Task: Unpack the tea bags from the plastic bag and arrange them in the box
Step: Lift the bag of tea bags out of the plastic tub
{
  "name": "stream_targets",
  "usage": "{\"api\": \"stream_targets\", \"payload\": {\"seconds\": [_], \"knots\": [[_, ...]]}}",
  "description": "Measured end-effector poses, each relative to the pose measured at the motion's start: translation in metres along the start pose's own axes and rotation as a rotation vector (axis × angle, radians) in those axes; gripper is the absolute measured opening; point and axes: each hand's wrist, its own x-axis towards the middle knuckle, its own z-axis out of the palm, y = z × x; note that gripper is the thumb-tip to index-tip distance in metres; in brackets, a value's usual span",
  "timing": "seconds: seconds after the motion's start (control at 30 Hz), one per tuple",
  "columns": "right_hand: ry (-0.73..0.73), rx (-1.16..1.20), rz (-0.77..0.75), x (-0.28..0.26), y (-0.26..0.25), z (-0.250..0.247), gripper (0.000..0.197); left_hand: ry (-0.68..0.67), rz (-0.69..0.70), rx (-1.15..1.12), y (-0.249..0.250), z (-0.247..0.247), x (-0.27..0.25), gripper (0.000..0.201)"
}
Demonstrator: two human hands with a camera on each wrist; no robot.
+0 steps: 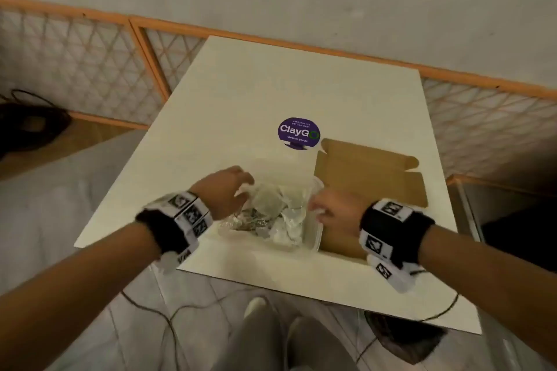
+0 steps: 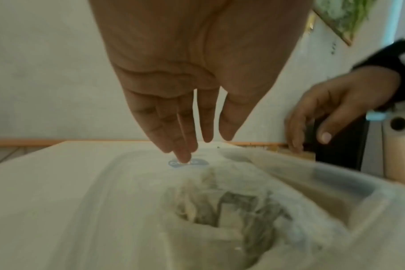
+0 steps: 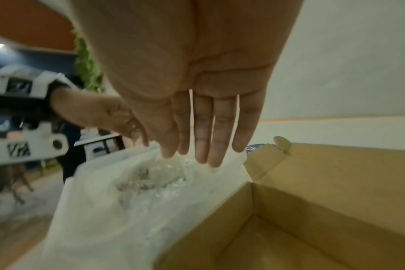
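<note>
A clear plastic bag (image 1: 289,232) lies on the white table (image 1: 271,84) with greenish tea bags (image 1: 265,205) bunched inside. An open brown cardboard box (image 1: 370,178) stands right beside it, its inside bare. My left hand (image 1: 241,187) hovers at the bag's far left edge. In the left wrist view its fingers (image 2: 185,155) hang straight over the bag (image 2: 104,201) and tea bags (image 2: 231,206), holding nothing. My right hand (image 1: 316,211) is at the bag's right edge by the box wall. Its fingers (image 3: 215,155) point straight down over the bag (image 3: 104,219), beside the box (image 3: 335,182).
A round purple sticker (image 1: 298,133) is stuck on the table beyond the bag. An orange lattice fence (image 1: 90,63) runs behind the table. Cables (image 1: 156,313) trail on the floor below the near edge, next to my legs.
</note>
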Motion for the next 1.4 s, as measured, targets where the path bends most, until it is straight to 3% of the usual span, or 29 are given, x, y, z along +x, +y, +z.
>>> {"api": "stream_targets", "payload": {"seconds": [0.2,0.43,0.57,0.67,0.73,0.77,0.87,0.93,0.97,1.03,1.13,1.23,1.33,1.4], "knots": [[0.131,-0.190,-0.046,0.044,-0.005,0.034,0.057,-0.161,-0.069,0.235,-0.019,0.026,0.023,0.064],[0.241,-0.237,0.053,0.059,-0.005,0.058,0.093,-0.031,-0.088,0.316,-0.030,0.048,0.034,0.081],[0.272,-0.343,0.102,0.065,-0.009,0.060,0.075,0.066,-0.107,0.455,-0.025,0.053,0.026,0.059],[0.354,-0.176,0.033,0.057,-0.012,0.064,0.050,0.176,-0.097,0.359,-0.018,0.054,0.009,0.026],[0.418,-0.013,-0.028,0.048,-0.012,0.066,0.048,0.232,-0.026,0.226,-0.016,0.053,0.002,0.019],[0.433,0.074,-0.036,0.044,-0.012,0.067,0.054,0.281,0.009,0.156,-0.014,0.052,-0.001,0.019],[0.423,0.197,-0.001,0.037,-0.017,0.070,0.106,0.474,0.096,-0.057,-0.005,0.049,-0.008,0.022],[0.450,0.170,0.012,0.040,-0.020,0.071,0.119,0.568,0.167,-0.196,0.002,0.050,-0.011,0.033],[0.473,0.191,0.018,0.040,-0.021,0.071,0.115,0.598,0.196,-0.238,0.004,0.053,-0.013,0.036],[0.526,0.229,0.058,0.037,-0.021,0.069,0.087,0.655,0.231,-0.280,0.004,0.061,-0.015,0.034],[0.637,0.252,0.073,0.032,-0.020,0.070,0.054,0.708,0.147,-0.407,0.002,0.074,-0.018,0.026],[0.796,0.272,0.048,0.029,-0.026,0.075,0.037,0.554,-0.026,-0.718,0.016,0.077,-0.024,0.040],[0.876,0.279,0.016,0.033,-0.032,0.085,0.019,0.341,-0.061,-1.171,0.043,0.078,-0.028,0.052],[0.877,0.336,-0.070,0.035,-0.037,0.093,0.017,0.384,-0.057,-1.321,0.051,0.081,-0.022,0.049]]}}
